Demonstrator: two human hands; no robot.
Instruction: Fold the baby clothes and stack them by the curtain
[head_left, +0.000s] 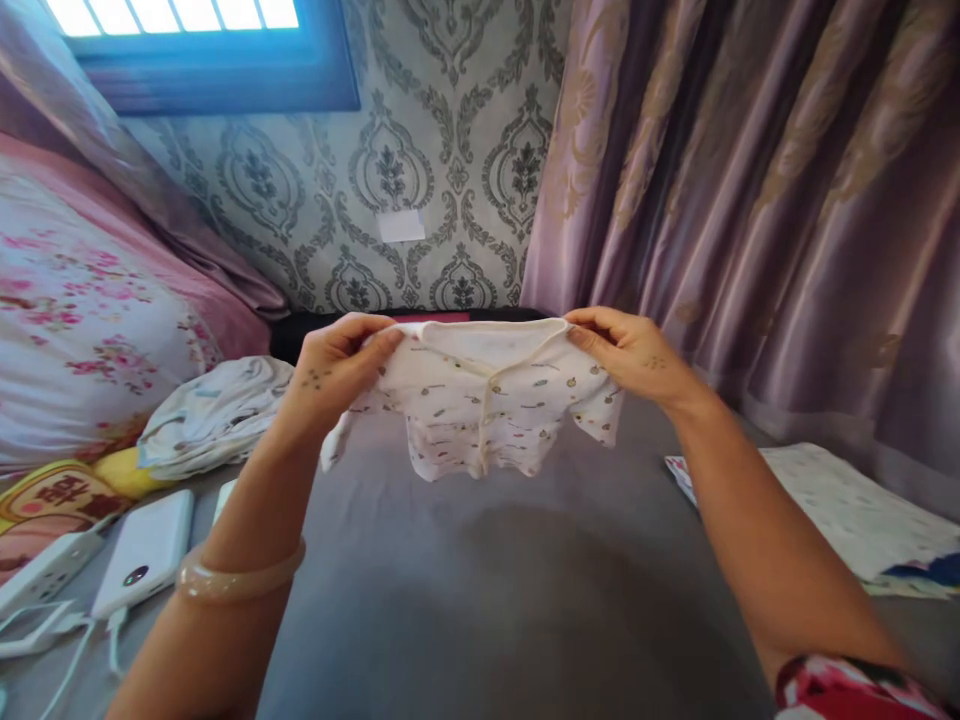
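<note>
Hanging by its shoulders, the small printed shirt is pinched in the fingers of the left hand and right hand, over the grey sheet. Risk: a slackened pinch could drop one shoulder and crease the front; carried left, a sleeve could catch the white cable.

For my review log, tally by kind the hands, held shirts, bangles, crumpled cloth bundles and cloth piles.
Left hand and right hand: 2
Shirt held: 1
Bangle: 1
Cloth bundle, crumpled: 1
Cloth pile: 1
Total: 6
</note>
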